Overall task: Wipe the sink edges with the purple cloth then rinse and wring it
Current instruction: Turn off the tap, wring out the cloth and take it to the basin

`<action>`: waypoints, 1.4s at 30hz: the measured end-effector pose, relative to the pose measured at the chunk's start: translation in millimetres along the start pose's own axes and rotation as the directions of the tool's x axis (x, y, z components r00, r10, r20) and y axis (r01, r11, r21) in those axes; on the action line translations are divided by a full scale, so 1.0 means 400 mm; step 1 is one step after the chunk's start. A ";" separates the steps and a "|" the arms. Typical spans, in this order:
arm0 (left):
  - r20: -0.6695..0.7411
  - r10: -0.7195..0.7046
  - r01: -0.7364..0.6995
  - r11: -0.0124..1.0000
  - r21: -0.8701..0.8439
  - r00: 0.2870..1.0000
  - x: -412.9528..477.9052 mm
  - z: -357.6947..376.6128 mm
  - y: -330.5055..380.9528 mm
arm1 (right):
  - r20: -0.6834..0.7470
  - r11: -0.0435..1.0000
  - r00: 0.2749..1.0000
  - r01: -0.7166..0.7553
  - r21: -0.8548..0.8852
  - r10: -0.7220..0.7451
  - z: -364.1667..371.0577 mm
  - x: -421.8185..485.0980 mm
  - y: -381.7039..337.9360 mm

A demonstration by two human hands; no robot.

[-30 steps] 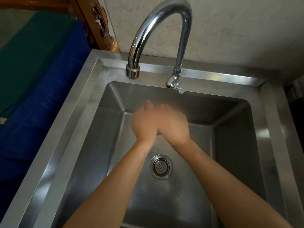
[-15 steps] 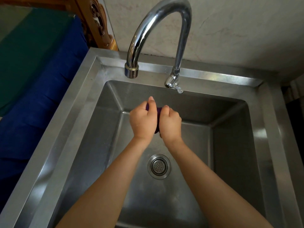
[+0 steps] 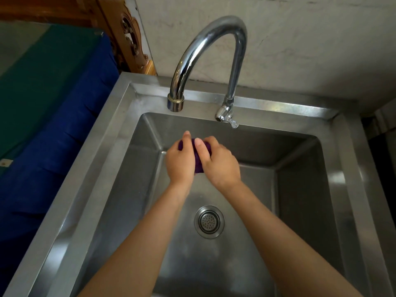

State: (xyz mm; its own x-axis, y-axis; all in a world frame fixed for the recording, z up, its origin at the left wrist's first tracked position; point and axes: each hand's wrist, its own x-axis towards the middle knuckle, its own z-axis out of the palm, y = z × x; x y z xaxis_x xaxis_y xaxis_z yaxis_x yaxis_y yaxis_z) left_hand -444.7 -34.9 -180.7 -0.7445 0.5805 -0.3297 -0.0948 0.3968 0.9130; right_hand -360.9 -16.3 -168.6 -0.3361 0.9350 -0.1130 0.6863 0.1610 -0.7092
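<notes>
The purple cloth (image 3: 198, 161) is bunched into a tight wad between both hands, above the far half of the steel sink basin (image 3: 137, 185). My left hand (image 3: 180, 161) grips its left side with the thumb up. My right hand (image 3: 218, 163) wraps the right side, thumb lying across the cloth. Most of the cloth is hidden by my fingers. The curved chrome faucet (image 3: 214, 31) arches over the back rim, and its spout (image 3: 175, 102) ends to the left above my hands. No water runs from it.
The round drain strainer (image 3: 209, 221) sits in the basin floor below my forearms. The tap handle (image 3: 227, 116) is on the back rim (image 3: 278, 108). A blue and green cloth-covered surface (image 3: 53, 108) lies left of the sink, with carved wood (image 3: 128, 39) behind it.
My hands were blurred together a second ago with the cloth hidden. They have since twisted and shifted slightly, so more of the purple cloth shows between them.
</notes>
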 end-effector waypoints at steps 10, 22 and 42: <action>-0.070 0.170 -0.160 0.979 0.123 0.983 -0.014 -0.014 -0.016 | 0.032 0.998 0.998 -0.054 0.037 0.053 0.018 0.008 -0.010; 0.540 -0.290 0.424 0.895 -0.139 0.790 0.006 -0.085 -0.022 | 0.100 0.977 0.992 0.060 0.205 -0.082 0.003 0.000 0.049; 0.515 -0.304 0.519 0.782 -0.345 0.801 -0.035 -0.074 0.012 | -0.138 0.965 0.966 0.234 0.119 -0.218 0.023 -0.021 0.013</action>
State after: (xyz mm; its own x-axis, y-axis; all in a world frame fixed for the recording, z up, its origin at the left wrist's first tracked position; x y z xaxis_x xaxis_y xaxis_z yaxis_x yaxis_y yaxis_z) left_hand -454.3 -62.2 -164.7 -0.2274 0.7108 -0.6656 -0.6882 0.3663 0.6263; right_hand -360.4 -26.2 -177.9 -0.3851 0.9120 0.1411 0.5069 0.3368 -0.7934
